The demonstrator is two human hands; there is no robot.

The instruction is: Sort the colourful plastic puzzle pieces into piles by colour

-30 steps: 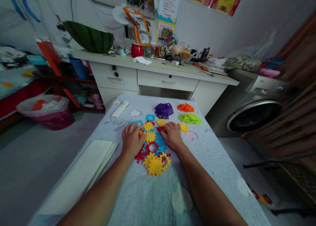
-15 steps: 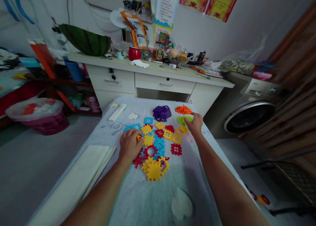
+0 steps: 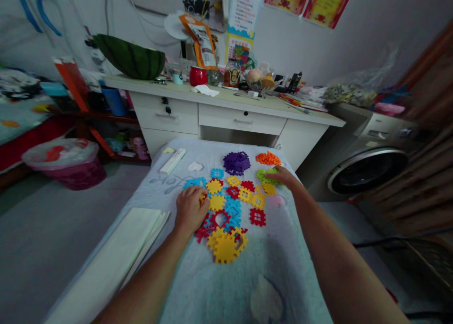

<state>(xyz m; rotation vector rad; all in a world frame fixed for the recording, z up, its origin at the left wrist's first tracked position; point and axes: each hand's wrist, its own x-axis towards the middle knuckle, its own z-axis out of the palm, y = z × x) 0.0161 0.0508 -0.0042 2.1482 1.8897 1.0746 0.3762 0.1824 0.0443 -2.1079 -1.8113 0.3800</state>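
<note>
My left hand [image 3: 192, 207] is curled on the left side of the mixed building pieces, with a yellow toothed piece [image 3: 202, 199] showing between thumb and fingers. Over the small green pile [image 3: 266, 175] reaches my right hand [image 3: 285, 176], fingers apart and touching its right edge; part of the pile is covered. Between my hands lie flat square toothed pieces: yellow ones [image 3: 216, 202], blue ones [image 3: 232, 210] and red ones [image 3: 257, 217], some with window-like cutouts. Nearer to me, several yellow pieces [image 3: 225, 248] overlap red ones.
A purple pile [image 3: 236, 163] and an orange pile [image 3: 268, 158] lie at the far side of the cloth-covered table [image 3: 226, 295]. On the left are a white box-like bar [image 3: 173, 161] and a folded pale cloth [image 3: 116, 253]. A white desk [image 3: 244, 117] stands behind, a washing machine [image 3: 368, 158] to the right.
My right hand has shifted slightly over the green pile, its fingers lower against the pieces. My left hand stays in place with the yellow piece. The whole view has moved a little.
</note>
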